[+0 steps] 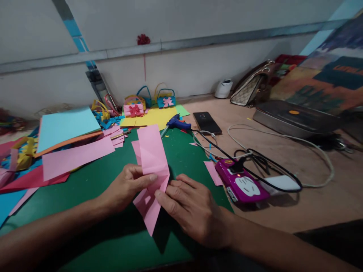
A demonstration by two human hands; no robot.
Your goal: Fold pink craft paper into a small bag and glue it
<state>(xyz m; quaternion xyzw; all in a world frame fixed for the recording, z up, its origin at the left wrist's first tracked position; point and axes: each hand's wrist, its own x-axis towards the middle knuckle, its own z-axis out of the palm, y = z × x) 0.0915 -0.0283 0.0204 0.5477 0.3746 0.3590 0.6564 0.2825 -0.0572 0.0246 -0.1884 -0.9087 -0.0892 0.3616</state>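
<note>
We find the pink paper point(153, 149) over the mat point(85, 177), the left hand point(126, 187) pinching its middle and the right hand point(193, 207) pinching its right edge. Creases show and ends hang loose; we judge the folding part-done. Beyond the mat, small bags point(167, 101) look finished.

A creased, folded strip of pink paper point(154, 160) is tilted over the smooth green board point(87, 179). Its flat upper panel points toward the board's far edge; angled, pointed flaps spread toward the near edge.
</note>
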